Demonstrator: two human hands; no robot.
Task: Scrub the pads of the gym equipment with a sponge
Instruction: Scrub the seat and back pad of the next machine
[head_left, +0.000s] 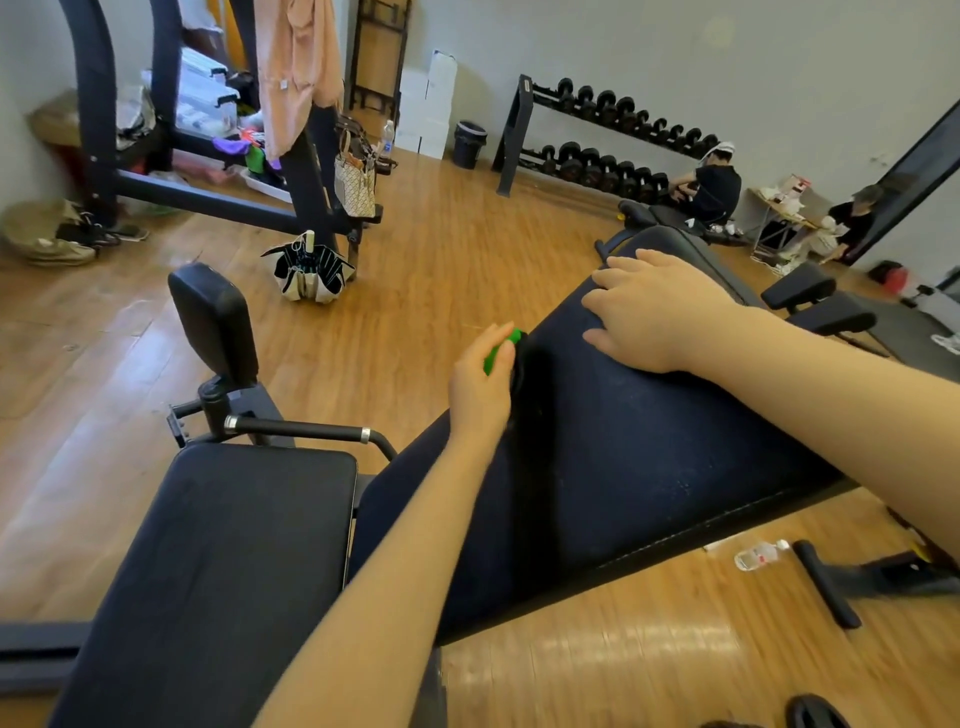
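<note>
A long dark padded bench pad (649, 441) slants across the middle of the head view. My left hand (480, 384) grips a green sponge (501, 351) and holds it against the pad's left side edge. My right hand (654, 312) rests flat on the pad's upper surface with its fingers spread. A second dark seat pad (234, 545) lies lower left, and a small upright pad (215, 322) stands behind it.
A metal handle bar (306, 430) juts between the two pads. A plastic bottle (758, 556) and a black bar (826, 584) lie on the wood floor at right. An umbrella (309, 270), a dumbbell rack (613, 135) and two seated people (719, 187) are farther back.
</note>
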